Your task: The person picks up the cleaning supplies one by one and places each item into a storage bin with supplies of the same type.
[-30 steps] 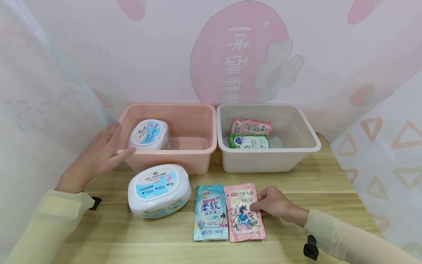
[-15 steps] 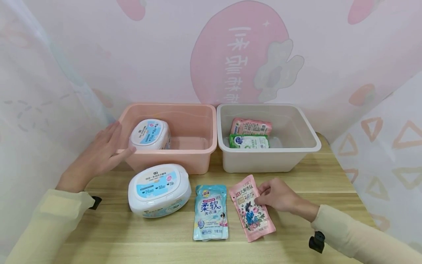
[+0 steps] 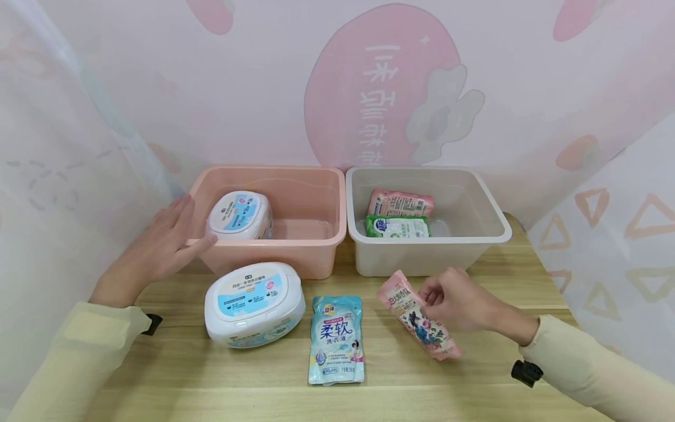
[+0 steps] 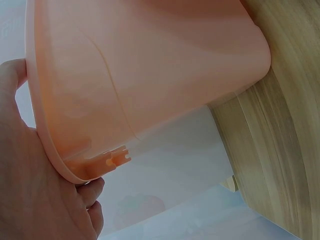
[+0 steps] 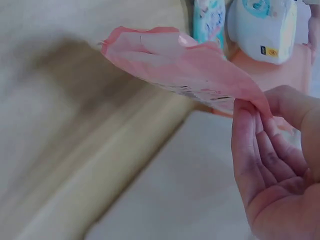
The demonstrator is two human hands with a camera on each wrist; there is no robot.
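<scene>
We observe the right hand (image 3: 461, 302) clamped on the pink pouch (image 3: 419, 324), which is pinched between thumb and fingers at its side edge. The pouch is tilted in front of the white bin (image 3: 416, 258), to the right of the blue pouch (image 3: 336, 340) and apart from it. We cannot tell whether its lower end touches the table (image 3: 237, 387).

We find the left hand (image 3: 153, 252) at the left front corner of the pink bin (image 3: 295, 261), fingers straight along the rim, thumb spread apart from them.

The near tub (image 3: 255, 305) stands just in front of this bin; the far tub (image 3: 238, 214) sits inside, at the left. We note the white bin beside it, containing the green pouch (image 3: 398, 227) with a second pink pouch (image 3: 402, 203) behind. The blue pouch lies flat, face up, right of the near tub.
</scene>
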